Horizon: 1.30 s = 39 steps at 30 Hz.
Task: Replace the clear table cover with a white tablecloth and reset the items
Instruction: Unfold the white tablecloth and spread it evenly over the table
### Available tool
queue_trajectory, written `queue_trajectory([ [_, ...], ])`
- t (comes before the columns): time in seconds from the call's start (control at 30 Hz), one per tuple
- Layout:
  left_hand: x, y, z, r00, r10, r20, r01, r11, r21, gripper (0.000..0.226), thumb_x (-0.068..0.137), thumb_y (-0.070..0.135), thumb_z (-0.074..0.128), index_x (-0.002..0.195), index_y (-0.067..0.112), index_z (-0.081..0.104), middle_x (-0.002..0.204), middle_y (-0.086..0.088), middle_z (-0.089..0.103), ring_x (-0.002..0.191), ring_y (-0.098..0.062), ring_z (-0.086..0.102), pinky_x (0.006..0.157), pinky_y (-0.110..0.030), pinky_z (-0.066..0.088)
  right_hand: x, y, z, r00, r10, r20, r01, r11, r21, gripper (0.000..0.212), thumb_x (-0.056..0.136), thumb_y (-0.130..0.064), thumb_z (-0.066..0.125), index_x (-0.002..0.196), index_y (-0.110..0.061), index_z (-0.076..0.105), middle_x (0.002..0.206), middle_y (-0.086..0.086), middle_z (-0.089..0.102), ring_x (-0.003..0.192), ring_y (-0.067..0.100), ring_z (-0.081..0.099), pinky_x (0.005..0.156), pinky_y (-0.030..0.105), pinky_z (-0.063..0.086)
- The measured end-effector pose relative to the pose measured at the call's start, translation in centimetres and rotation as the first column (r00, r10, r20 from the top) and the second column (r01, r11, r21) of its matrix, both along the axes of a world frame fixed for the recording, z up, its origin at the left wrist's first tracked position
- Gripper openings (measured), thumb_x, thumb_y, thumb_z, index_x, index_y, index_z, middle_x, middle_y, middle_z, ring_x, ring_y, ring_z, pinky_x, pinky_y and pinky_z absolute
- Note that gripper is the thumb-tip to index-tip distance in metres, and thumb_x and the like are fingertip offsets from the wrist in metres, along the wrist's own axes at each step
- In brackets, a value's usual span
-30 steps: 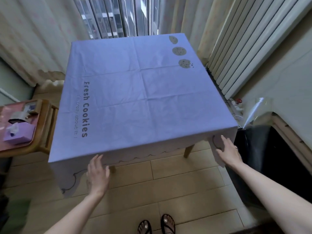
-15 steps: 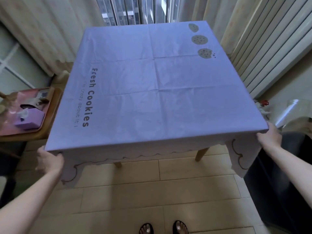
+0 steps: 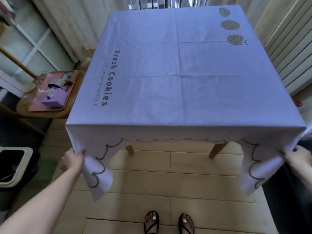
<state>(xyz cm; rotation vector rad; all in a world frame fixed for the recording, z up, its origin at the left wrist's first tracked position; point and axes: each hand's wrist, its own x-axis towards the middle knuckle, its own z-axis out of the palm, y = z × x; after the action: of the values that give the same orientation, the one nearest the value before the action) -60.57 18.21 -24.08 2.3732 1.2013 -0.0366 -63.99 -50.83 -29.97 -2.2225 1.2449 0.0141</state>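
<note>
Tablecloth [image 3: 168, 85] lay spread over the whole top of the table [image 3: 130, 149], its scalloped hem hanging below the near edge and a longer flap drooping at each near corner. The left hand [image 3: 72, 160] pinched the cloth just under the near-left corner, fingers curled into the fabric; the right hand [image 3: 297, 157], partly cut off by the frame, gripped the drop below the near-right corner in the same way. The step in hand looked like squaring and tightening the cloth. To do it well, both hands would need to pull down and toward the body evenly, so the fold creases crossing the middle flattened and the 2 corner flaps hung alike, without dragging the far edge short. Printed along the left edge, running toward the near side, were the words "Fresh Cookies" and, smaller beside them, "I'm crazy about it!"; 3 cookie drawings sat by the far-right corner. A purple tissue box [image 3: 54, 98] waited on a pink tray [image 3: 36, 108] just beside the table's left edge, probably among the items not yet put back.
</note>
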Motion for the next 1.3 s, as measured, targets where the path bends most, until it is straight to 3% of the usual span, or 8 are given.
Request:
queue_trajectory([
  [0.2,-6.0,-1.5,-2.1,0.998,0.038,-0.042,-0.045,0.984,-0.172,0.015,0.084,0.019,0.066,0.086,0.004,0.066,0.093,-0.022,0.068,0.088,-0.041,0.060,0.082,-0.046,0.050,-4.2,5.5,3.6,0.974,-0.225,0.002,0.221,0.959,0.178,0.027,0.076,-0.010,0.074,0.096,0.007,0.068,0.088,0.023,0.064,0.089,0.039,0.064,0.085,0.044,0.050],
  [0.33,-8.2,-2.4,-2.6,0.995,0.070,-0.067,-0.084,0.970,-0.230,0.017,0.084,0.021,0.066,0.079,0.005,0.064,0.085,-0.019,0.068,0.082,-0.039,0.061,0.071,-0.039,0.046,-6.0,6.8,3.2,0.951,-0.308,0.037,0.286,0.917,0.278,0.033,0.083,-0.020,0.065,0.087,0.012,0.062,0.072,0.014,0.055,0.060,0.023,0.052,0.041,0.025,0.046],
  [0.57,-11.6,-3.7,-2.1,0.989,0.065,-0.136,-0.091,0.977,-0.194,0.018,0.088,0.014,0.061,0.098,0.000,0.056,0.098,-0.025,0.063,0.093,-0.043,0.057,0.077,-0.041,0.044,-7.8,9.5,5.0,0.954,-0.295,0.054,0.270,0.923,0.272,0.015,0.077,-0.010,0.067,0.091,-0.006,0.061,0.087,0.013,0.060,0.086,0.030,0.057,0.079,0.039,0.048],
  [0.63,-12.2,-4.0,-2.0,0.989,0.064,-0.137,-0.090,0.978,-0.188,0.020,0.086,0.011,0.062,0.102,-0.002,0.058,0.100,-0.027,0.064,0.092,-0.043,0.058,0.076,-0.040,0.043,-8.1,9.0,4.2,0.956,-0.294,-0.022,0.286,0.907,0.310,0.032,0.065,-0.006,0.074,0.095,-0.013,0.065,0.090,0.015,0.067,0.083,0.030,0.063,0.072,0.039,0.055],
  [0.77,-12.0,-4.1,-2.9,0.989,0.023,-0.144,-0.061,0.963,-0.261,0.021,0.085,0.003,0.063,0.102,-0.009,0.064,0.099,-0.029,0.066,0.084,-0.039,0.057,0.071,-0.037,0.039,-8.4,9.6,4.8,0.947,-0.321,-0.032,0.306,0.862,0.405,0.018,0.076,0.012,0.065,0.091,0.001,0.065,0.070,0.014,0.058,0.059,0.024,0.055,0.045,0.023,0.053],
  [0.9,-12.2,-4.7,-4.1,0.991,0.064,-0.116,-0.098,0.940,-0.326,0.015,0.082,0.002,0.065,0.093,-0.009,0.065,0.082,-0.024,0.064,0.072,-0.033,0.052,0.067,-0.034,0.038,-9.6,9.8,3.5,0.956,-0.289,-0.042,0.284,0.885,0.369,0.014,0.086,-0.012,0.065,0.084,0.002,0.065,0.069,0.013,0.057,0.065,0.025,0.053,0.063,0.036,0.046],
  [1.07,-12.8,-5.9,-3.9,0.984,0.099,-0.148,-0.146,0.923,-0.355,0.013,0.083,0.007,0.058,0.093,-0.002,0.061,0.091,-0.025,0.064,0.071,-0.033,0.053,0.066,-0.033,0.041,-10.6,10.8,3.4,0.952,-0.306,-0.032,0.283,0.830,0.481,0.025,0.098,-0.011,0.042,0.073,-0.005,0.045,0.068,0.020,0.057,0.037,0.016,0.062,0.035,0.020,0.047],
  [1.3,-14.9,-6.9,-3.9,0.972,0.099,-0.213,-0.177,0.906,-0.385,0.017,0.084,0.008,0.064,0.097,-0.003,0.067,0.093,-0.021,0.069,0.082,-0.038,0.063,0.075,-0.039,0.050,-10.9,12.6,3.4,0.960,-0.239,-0.147,0.280,0.843,0.459,0.021,0.076,-0.005,0.075,0.078,0.001,0.056,0.080,0.016,0.059,0.069,0.025,0.054,0.065,0.034,0.046],
])
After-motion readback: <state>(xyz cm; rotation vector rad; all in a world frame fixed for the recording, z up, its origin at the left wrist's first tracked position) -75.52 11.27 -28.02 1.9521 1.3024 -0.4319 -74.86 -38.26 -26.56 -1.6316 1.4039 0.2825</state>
